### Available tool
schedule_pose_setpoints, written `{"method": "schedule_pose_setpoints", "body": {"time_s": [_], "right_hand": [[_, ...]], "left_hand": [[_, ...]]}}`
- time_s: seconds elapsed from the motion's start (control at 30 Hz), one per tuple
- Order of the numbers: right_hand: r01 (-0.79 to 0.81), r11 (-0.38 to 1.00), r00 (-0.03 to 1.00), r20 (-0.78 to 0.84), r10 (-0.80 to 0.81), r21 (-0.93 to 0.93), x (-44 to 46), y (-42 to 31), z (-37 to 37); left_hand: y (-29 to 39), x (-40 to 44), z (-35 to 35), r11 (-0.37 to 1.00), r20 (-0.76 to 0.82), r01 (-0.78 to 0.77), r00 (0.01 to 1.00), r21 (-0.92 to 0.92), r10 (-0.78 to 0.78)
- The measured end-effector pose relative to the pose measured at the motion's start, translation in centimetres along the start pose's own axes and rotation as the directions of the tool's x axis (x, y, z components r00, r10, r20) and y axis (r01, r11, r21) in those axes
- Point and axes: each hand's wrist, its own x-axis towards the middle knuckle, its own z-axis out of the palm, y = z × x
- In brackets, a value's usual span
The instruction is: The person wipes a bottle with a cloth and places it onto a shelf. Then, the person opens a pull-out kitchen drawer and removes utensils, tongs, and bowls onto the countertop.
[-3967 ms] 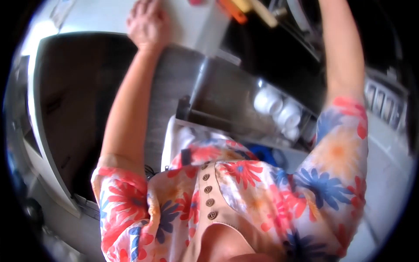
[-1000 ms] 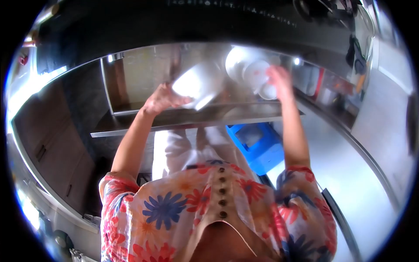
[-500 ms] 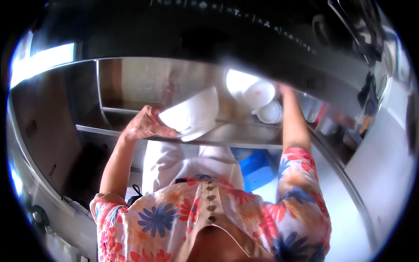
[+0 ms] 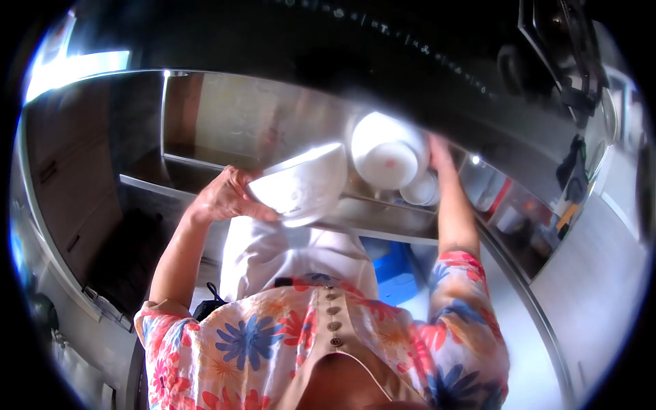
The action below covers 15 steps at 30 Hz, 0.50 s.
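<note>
My left hand [image 4: 232, 196] is closed on the side of a white bowl [image 4: 304, 183], thumb near its base. That bowl is tipped on its side over the counter's front edge. A second white bowl [image 4: 369, 133] is in my right hand [image 4: 438, 152], which grips its right side. This bowl is tilted so its round foot, with a small red mark, faces me. My right fingers are partly hidden behind it. Just below it, a white cup [image 4: 421, 190] is partly covered by the bowl.
A dark range hood [image 4: 307, 61] spans the space above my hands. The counter's edge [image 4: 362, 227] runs in front of me. Jars and small containers [image 4: 519, 212] stand at the right. A blue bin-like object [image 4: 391, 270] is below the counter, beside my legs.
The bowl in my right hand has tipped and come slightly lower, now covering more of the cup. My left hand keeps hold of its bowl, and the view has shifted a little.
</note>
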Motion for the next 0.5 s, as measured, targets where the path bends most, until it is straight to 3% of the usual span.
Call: {"method": "schedule_pose_setpoints", "body": {"time_s": [0.07,0.13,0.17,0.23,0.27,0.3,0.33,0.37,0.4,0.47,0.5], "right_hand": [[-0.045,0.994,0.995,0.095,0.036,0.097,-1.0,-0.3,0.0],[-0.081,0.997,0.983,0.166,0.079,0.008,2.7,2.8,-1.8],[-0.019,0.993,0.965,0.261,-0.012,0.116,2.7,3.0,-1.9],[-0.11,0.986,0.977,0.194,0.085,0.121,-3.1,0.6,-1.2],[-0.068,0.979,0.97,0.244,0.019,0.192,-2.7,1.8,-2.0],[-0.093,0.978,0.967,0.252,0.043,0.188,-3.1,2.3,-3.0],[-0.071,0.967,0.945,0.328,-0.014,0.245,-4.0,2.6,-3.8],[0.188,0.97,0.929,0.292,-0.226,0.151,-3.6,4.7,-4.9],[-0.044,0.95,0.951,0.305,-0.056,0.31,-6.4,2.8,-5.0],[-0.062,0.96,0.988,0.154,0.02,0.274,-9.3,0.4,-5.9],[-0.073,0.941,0.988,0.152,0.024,0.329,-9.4,0.6,-6.0]], "left_hand": [[1.2,-0.4,0.4,0.999,-0.048,-0.033,0.998,-0.012,0.032],[1.9,-0.4,0.2,0.979,0.018,-0.131,0.991,0.155,0.13],[1.9,-0.8,-0.4,0.953,0.033,-0.172,0.985,0.251,0.169],[3.8,-2.1,0.6,0.959,-0.034,-0.063,0.997,0.277,0.075],[4.0,-2.2,0.7,0.934,0.008,-0.134,0.99,0.33,0.14],[5.6,-2.4,1.4,0.938,-0.007,-0.068,0.997,0.339,0.075],[5.8,-2.6,1.8,0.904,-0.014,-0.131,0.989,0.407,0.149],[6.5,-2.7,2.1,0.912,0.006,-0.129,0.991,0.389,0.137],[6.6,-3.0,2.4,0.893,0.011,-0.16,0.985,0.42,0.171],[7.3,-2.4,2.3,0.872,0.028,-0.226,0.971,0.435,0.238],[7.2,-2.7,1.9,0.86,0.035,-0.263,0.961,0.438,0.276]]}}
